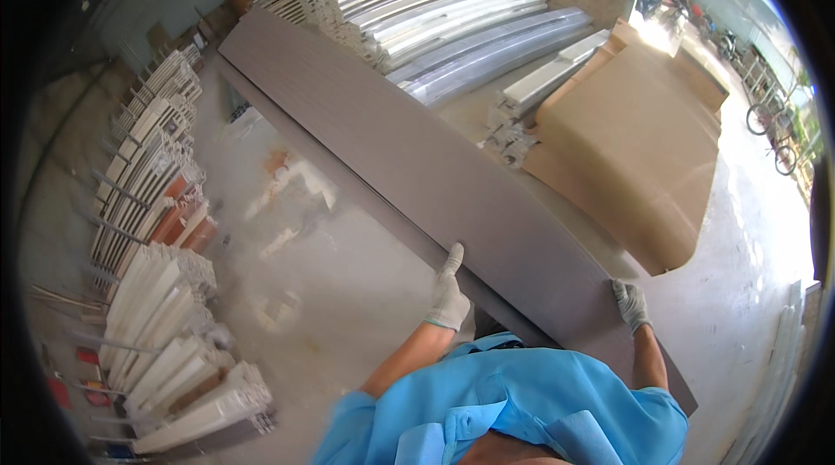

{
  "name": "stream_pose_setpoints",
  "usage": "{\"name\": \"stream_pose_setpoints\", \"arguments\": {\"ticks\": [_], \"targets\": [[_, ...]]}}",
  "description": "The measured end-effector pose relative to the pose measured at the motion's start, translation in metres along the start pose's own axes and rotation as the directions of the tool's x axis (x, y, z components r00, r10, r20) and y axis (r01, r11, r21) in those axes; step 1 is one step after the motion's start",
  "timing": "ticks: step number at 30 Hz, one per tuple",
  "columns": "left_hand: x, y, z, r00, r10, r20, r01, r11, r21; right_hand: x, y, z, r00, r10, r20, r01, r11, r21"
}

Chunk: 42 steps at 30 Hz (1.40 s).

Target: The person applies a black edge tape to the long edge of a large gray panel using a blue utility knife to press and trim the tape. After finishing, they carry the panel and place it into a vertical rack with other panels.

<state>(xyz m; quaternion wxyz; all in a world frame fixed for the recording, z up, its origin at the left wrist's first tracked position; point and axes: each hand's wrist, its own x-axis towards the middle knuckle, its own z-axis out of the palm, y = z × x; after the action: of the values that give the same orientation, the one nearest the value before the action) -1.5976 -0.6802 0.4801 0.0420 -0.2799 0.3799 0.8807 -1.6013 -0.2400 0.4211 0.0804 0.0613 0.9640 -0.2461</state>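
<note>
A long, wide brown board slants across the view from the far left to near my right side, with a second dark edge showing under its left side. My left hand, in a pale knit glove, grips the board's left edge, the thumb on the top face and the fingers hidden beneath. My right hand, gloved the same way, is closed over the right edge, its fingers on the top face. Both hands are near the close end of the board, in front of my blue shirt.
Bundles of white profiles are stacked at the back. Racks along the left hold several more white and reddish profiles. A large brown cardboard sheet lies on the right. Grey floor stretches left of the board. Bicycles stand outside, far right.
</note>
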Motion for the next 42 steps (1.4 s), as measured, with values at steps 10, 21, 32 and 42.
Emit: {"name": "stream_pose_setpoints", "arguments": {"ticks": [10, 21, 32, 42], "targets": [[0.277, 0.264, -0.093, 0.996, 0.082, -0.039, -0.076, 0.989, 0.126, 0.25, -0.289, 0.129, 0.999, -0.041, 0.026, 0.039, 0.998, 0.053], [0.444, 0.569, -0.256, 0.979, -0.108, -0.171, 0.13, 0.984, 0.125, 0.358, -0.623, 0.283, 0.999, 0.001, -0.034, 0.002, 0.996, 0.09], [0.716, 0.788, -0.292, 0.995, -0.028, 0.098, 0.015, 0.991, 0.136, 0.545, -0.845, 0.377, 0.985, 0.171, -0.003, -0.168, 0.969, 0.179], [0.922, 0.953, -0.264, 0.985, -0.167, 0.033, 0.101, 0.732, 0.674, 0.668, -1.0, 0.425, 0.91, 0.414, 0.013, -0.403, 0.88, 0.252]]}}
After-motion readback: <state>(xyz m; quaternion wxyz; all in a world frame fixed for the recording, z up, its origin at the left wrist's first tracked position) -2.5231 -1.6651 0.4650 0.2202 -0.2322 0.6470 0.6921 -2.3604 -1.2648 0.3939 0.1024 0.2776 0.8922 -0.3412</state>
